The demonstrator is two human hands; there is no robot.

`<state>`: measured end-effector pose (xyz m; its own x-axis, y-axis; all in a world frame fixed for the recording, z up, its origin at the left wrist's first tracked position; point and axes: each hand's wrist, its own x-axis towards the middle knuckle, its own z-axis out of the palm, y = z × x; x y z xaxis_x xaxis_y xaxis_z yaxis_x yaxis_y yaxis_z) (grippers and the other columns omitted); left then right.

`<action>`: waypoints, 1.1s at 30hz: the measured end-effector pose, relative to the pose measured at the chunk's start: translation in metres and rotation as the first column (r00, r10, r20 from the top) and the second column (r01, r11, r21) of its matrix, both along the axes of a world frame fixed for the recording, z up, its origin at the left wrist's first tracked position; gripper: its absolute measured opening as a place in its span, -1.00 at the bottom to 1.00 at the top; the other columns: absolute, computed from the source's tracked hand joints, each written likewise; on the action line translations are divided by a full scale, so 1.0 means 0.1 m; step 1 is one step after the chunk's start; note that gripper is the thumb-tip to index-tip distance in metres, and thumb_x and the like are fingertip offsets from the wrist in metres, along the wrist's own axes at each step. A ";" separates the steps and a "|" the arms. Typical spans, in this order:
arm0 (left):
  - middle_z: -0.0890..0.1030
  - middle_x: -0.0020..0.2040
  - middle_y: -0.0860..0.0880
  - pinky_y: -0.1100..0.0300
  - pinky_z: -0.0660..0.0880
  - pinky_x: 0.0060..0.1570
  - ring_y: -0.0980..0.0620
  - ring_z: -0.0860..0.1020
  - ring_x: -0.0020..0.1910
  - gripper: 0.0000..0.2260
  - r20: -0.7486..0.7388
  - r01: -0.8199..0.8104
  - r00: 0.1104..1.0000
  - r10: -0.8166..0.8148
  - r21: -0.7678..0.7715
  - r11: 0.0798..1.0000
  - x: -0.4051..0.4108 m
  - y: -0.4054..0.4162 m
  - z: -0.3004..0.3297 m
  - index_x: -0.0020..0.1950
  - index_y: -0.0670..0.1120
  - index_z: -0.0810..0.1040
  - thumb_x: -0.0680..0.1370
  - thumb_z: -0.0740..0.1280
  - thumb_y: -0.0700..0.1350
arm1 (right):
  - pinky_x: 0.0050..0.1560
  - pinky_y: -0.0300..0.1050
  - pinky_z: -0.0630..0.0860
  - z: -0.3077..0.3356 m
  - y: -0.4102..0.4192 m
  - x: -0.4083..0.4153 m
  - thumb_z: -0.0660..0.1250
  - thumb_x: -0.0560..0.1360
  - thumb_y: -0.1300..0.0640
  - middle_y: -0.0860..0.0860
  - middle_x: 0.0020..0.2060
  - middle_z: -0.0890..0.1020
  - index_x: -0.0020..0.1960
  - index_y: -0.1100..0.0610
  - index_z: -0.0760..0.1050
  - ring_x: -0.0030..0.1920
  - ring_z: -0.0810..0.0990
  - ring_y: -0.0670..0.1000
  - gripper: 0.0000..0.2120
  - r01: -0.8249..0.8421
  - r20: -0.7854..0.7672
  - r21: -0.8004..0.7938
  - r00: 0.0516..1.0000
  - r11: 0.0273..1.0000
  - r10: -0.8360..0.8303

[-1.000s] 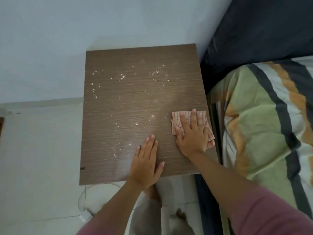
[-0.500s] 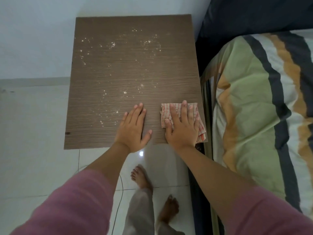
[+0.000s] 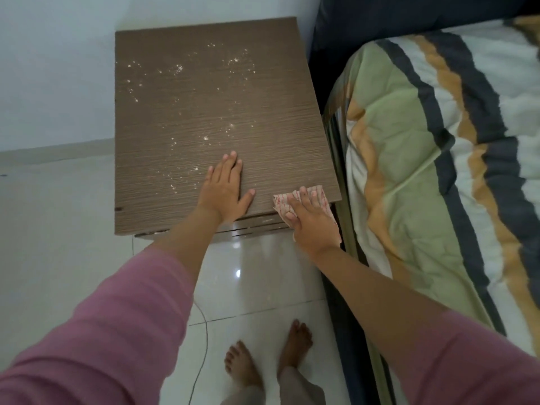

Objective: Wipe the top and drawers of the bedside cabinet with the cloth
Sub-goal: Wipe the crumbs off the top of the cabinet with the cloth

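The bedside cabinet [image 3: 181, 112] has a brown wood-grain top scattered with white crumbs [image 3: 175, 68], mostly on its left and far parts. My left hand [image 3: 225, 191] lies flat and empty on the top near the front edge, fingers apart. My right hand [image 3: 312, 226] presses a pink checked cloth [image 3: 318, 192] over the front right corner, and the cloth hangs down past the edge. Just below the top's front edge, a thin strip of the drawer fronts [image 3: 257, 225] shows with some white specks.
A bed with a striped green, orange, grey and white quilt [image 3: 438, 159] stands close against the cabinet's right side. A white wall is behind. Glossy white floor tiles [image 3: 73, 229], my bare feet [image 3: 242, 366] and a thin white cable [image 3: 204, 340] are in front.
My right hand has dragged the cloth toward me, from the top's right side to its front right corner and over the edge. My left hand stays flat on the top. The view has tilted down.
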<state>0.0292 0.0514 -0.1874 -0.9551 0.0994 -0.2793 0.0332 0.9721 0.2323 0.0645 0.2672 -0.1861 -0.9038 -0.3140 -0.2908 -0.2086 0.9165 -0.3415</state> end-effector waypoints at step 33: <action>-0.16 0.55 -0.11 -0.04 -0.20 0.40 -0.06 -0.16 0.52 -0.27 0.028 -0.036 0.999 0.038 -0.051 0.998 -1.74 -1.39 0.43 0.52 -0.18 -0.17 0.53 -0.10 0.26 | 0.50 0.05 -0.08 0.90 -1.40 -2.99 0.02 0.64 0.09 0.17 0.50 0.12 0.47 0.17 0.20 0.52 -0.11 0.16 -0.58 0.072 -0.005 -0.259 0.997 0.963 -0.076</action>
